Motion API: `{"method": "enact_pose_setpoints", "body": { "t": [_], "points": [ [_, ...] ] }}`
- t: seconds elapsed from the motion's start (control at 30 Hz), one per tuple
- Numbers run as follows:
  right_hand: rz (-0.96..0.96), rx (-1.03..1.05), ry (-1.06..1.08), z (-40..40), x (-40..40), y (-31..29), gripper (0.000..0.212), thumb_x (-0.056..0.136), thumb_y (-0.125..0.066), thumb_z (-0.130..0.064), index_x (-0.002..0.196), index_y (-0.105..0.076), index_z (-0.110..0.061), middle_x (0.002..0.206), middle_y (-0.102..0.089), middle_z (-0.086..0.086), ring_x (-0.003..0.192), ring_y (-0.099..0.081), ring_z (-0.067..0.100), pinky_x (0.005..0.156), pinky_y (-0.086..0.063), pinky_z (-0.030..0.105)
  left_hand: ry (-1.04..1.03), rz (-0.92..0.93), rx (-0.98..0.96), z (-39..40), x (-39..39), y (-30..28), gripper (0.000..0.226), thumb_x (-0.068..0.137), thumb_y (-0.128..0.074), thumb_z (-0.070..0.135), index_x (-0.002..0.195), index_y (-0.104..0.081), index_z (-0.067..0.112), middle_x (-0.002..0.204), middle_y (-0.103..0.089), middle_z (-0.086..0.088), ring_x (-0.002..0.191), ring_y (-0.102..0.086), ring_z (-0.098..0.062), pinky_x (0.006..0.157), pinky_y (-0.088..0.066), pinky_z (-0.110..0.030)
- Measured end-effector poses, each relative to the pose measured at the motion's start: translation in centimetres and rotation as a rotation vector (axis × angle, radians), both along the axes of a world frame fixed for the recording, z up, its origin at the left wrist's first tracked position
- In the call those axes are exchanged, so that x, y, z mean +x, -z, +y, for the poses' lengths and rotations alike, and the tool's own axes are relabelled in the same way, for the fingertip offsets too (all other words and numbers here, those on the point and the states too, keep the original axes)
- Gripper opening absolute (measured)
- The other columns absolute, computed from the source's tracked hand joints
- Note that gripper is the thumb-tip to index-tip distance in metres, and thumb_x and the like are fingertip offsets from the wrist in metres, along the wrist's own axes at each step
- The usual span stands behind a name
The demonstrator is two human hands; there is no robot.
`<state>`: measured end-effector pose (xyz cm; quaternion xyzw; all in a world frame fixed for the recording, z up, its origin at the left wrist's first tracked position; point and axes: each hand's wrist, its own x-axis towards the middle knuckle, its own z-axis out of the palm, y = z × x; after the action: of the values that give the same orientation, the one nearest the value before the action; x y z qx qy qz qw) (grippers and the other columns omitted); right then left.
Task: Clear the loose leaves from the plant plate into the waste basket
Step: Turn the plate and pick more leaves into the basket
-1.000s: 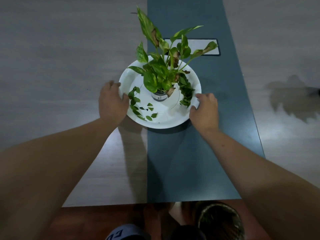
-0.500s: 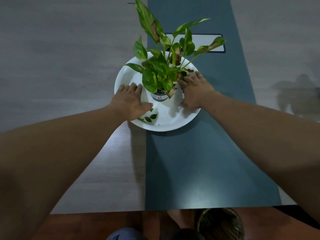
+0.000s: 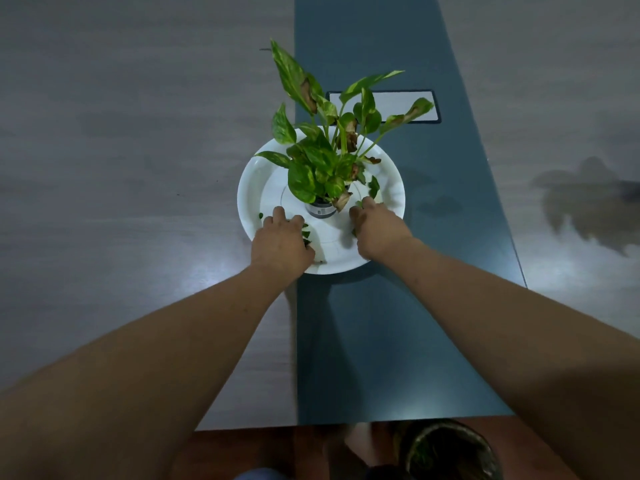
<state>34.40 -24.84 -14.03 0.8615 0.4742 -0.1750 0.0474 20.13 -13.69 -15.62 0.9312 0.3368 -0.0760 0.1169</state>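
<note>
Head view: looking down at a white plate [image 3: 252,188], smooth and round, holding a small potted plant [image 3: 322,168]; left hand [image 3: 280,244] curling over loose leaves [image 3: 305,233] on the near rim, probably gathering them; right hand [image 3: 377,226] closing on more beside the pot; waiting below the table edge, a dark basket [image 3: 450,452].

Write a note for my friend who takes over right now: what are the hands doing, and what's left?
Left hand: curled over small loose green leaves on the round white plastic plate.
Right hand: gathering leaves beside the small potted green plant.
Done: nothing visibly dumped.
Left: collect the leaves, including those near the right rim, and drop them into the dark round waste basket on the floor.
</note>
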Motion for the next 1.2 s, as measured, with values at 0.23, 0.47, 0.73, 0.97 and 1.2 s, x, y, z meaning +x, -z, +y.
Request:
{"method": "enact_pose_setpoints", "body": {
  "t": [0.23,0.47,0.73,0.97,1.2],
  "points": [
    [0.107,0.128,0.102,0.1,0.5,0.3,0.033,0.083,-0.049,0.006,0.11,-0.065,-0.002,0.118,-0.056,0.016,0.101,-0.06,0.034,0.077,-0.048,0.033,-0.014,-0.11,-0.143,1.3,-0.2,0.0,0.037,0.081,-0.058,-0.003,0.112,-0.071,0.013,0.115,-0.055,-0.012,0.099,-0.06,-0.031,0.082,-0.053,-0.037],
    [0.306,0.319,0.352,0.1,0.9,0.6,0.026,0.081,-0.056,0.005,0.091,-0.075,-0.01,0.098,-0.072,0.007,0.093,-0.067,0.022,0.078,-0.056,0.027,-0.015,-0.16,-0.169,2.8,-0.5,0.5,0.032,0.082,-0.054,-0.008,0.1,-0.077,0.004,0.106,-0.062,-0.017,0.095,-0.063,-0.035,0.086,-0.054,-0.041],
    [0.25,0.26,0.238,-0.1,1.4,0.4,0.033,0.078,-0.059,-0.002,0.108,-0.071,-0.012,0.113,-0.061,0.007,0.103,-0.06,0.025,0.082,-0.051,0.027,-0.023,-0.155,-0.225,2.0,0.0,-0.4,0.043,0.073,-0.071,0.021,0.116,-0.066,0.014,0.114,-0.055,-0.008,0.1,-0.059,-0.026,0.086,-0.053,-0.038],
    [0.143,0.053,0.059,0.0,1.3,0.2,0.041,0.075,-0.062,-0.016,0.116,-0.059,-0.019,0.116,-0.043,0.01,0.107,-0.047,0.029,0.081,-0.044,0.03,0.015,-0.043,-0.192,0.6,1.3,-0.6,0.04,0.067,-0.076,0.032,0.104,-0.065,0.023,0.106,-0.045,0.001,0.105,-0.051,-0.021,0.078,-0.049,-0.033],
    [0.145,0.033,0.035,0.2,1.0,0.1,0.035,0.076,-0.065,-0.018,0.111,-0.061,-0.017,0.116,-0.046,0.009,0.103,-0.051,0.029,0.076,-0.047,0.032,0.07,-0.088,-0.247,1.4,0.5,-0.1,0.02,0.074,-0.064,0.0,0.087,-0.074,0.011,0.098,-0.056,-0.007,0.091,-0.061,-0.026,0.07,-0.044,-0.027]
  ]
}}
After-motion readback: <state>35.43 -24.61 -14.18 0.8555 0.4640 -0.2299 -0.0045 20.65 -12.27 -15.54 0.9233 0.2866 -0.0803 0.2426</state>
